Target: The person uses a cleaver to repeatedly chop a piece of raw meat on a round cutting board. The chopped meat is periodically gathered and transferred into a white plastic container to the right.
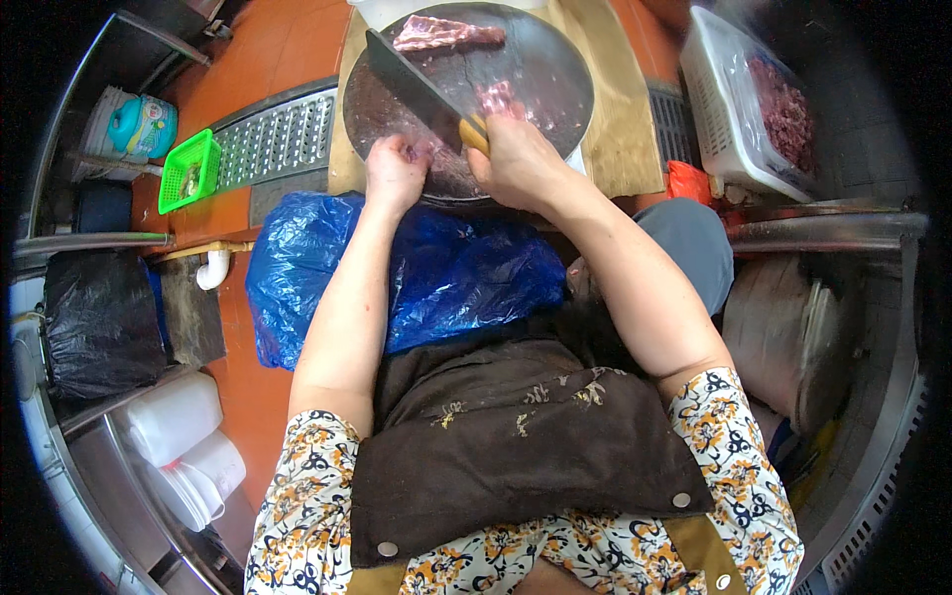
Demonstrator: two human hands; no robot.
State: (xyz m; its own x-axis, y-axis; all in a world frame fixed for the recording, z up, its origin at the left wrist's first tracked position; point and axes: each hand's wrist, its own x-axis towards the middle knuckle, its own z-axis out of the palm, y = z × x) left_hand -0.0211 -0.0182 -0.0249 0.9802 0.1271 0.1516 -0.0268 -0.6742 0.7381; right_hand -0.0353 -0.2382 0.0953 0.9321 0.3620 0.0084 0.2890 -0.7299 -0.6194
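A round dark chopping block (pixel 565 67) stands before me. My right hand (pixel 520 160) grips the wooden handle of a cleaver (pixel 416 89), its broad blade slanting to the upper left over the block. At the block's near left edge, my left hand (pixel 396 171) has its fingers curled on a small pinkish piece of meat (pixel 422 149), blurred and partly hidden by the fingers. A larger strip of raw ribs (pixel 446 33) lies at the far side. Just beyond my right hand is a chopped piece of rib meat (pixel 498 97), partly covered by that hand.
Cardboard (pixel 625 111) lies under the block. To the right stands a white plastic crate (pixel 714 111) with minced-looking meat (pixel 781 111) in a clear bag. At left are a green basket (pixel 169 175) and a metal drain grate (pixel 275 134). Blue plastic (pixel 476 275) covers my left leg.
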